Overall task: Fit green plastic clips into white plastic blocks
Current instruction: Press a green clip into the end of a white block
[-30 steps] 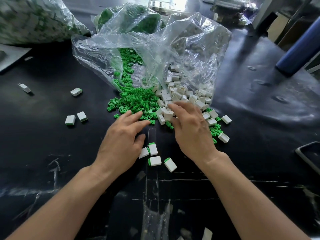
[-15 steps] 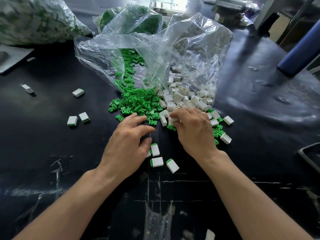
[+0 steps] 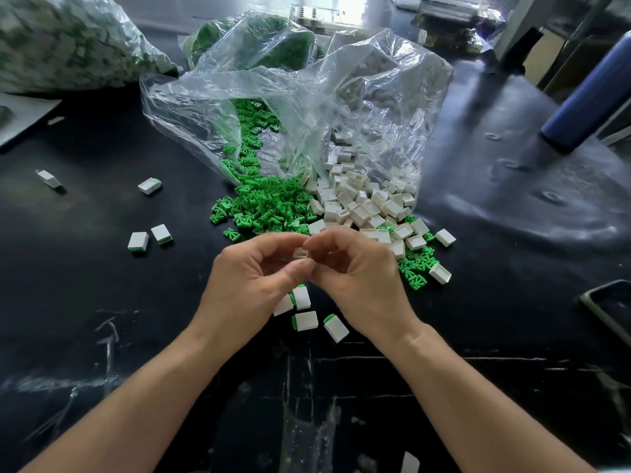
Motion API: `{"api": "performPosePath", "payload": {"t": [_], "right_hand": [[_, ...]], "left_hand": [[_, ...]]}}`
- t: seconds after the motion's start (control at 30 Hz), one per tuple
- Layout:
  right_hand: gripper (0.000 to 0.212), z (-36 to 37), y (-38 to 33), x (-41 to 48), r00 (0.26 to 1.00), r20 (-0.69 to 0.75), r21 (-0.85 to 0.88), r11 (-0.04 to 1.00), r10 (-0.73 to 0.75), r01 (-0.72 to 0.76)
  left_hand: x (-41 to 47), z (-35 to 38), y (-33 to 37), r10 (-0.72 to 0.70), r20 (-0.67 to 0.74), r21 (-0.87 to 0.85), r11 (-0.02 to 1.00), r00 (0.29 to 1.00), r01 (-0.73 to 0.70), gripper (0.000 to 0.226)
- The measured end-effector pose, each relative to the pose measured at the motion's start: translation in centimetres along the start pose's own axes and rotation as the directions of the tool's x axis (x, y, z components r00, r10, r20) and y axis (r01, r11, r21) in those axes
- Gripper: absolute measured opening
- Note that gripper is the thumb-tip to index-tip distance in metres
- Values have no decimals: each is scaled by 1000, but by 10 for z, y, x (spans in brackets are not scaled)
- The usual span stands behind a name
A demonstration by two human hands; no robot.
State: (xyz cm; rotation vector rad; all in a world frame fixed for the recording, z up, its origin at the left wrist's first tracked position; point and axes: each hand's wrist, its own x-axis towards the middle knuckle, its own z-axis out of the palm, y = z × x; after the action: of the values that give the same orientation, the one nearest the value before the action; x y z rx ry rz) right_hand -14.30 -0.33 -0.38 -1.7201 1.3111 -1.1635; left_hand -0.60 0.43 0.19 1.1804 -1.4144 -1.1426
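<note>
My left hand (image 3: 251, 285) and my right hand (image 3: 362, 278) meet above the black table, fingertips together. Between them they pinch one small white block (image 3: 302, 252), its open side up. No green clip shows in either hand. Just beyond lie a heap of green clips (image 3: 269, 206) and a heap of white blocks (image 3: 362, 206), both spilling from a clear plastic bag (image 3: 307, 104). Under my hands sit several fitted blocks with green ends (image 3: 306, 320).
More fitted blocks (image 3: 149, 236) lie scattered to the left on the black table (image 3: 85, 302). Full bags (image 3: 61, 42) stand at the back left. A blue cylinder (image 3: 587, 97) leans at the right, and a dark tray edge (image 3: 604, 308) shows at the right border.
Both hands have drawn back from the heaps and come together. The right hand picked a white block from the pile, and now both hands hold it.
</note>
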Motion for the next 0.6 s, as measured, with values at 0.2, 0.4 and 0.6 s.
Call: {"api": "performPosePath", "payload": {"t": [0.2,0.4,0.6], "right_hand": [[26,0,2,-1,1000,23,6,1000,13,-13],[15,-4,6,4,999,51,-304,952,-1,16],[43,7,13,12,954,265,-674,680,-139,287]], "left_hand": [[2,0,-4,-107,-43,-50,993,993,104,15],[6,-4,-13,-108,-177,146,980,978,135,6],[7,-6,-15,-92,-260,130,983,961,129,12]]}}
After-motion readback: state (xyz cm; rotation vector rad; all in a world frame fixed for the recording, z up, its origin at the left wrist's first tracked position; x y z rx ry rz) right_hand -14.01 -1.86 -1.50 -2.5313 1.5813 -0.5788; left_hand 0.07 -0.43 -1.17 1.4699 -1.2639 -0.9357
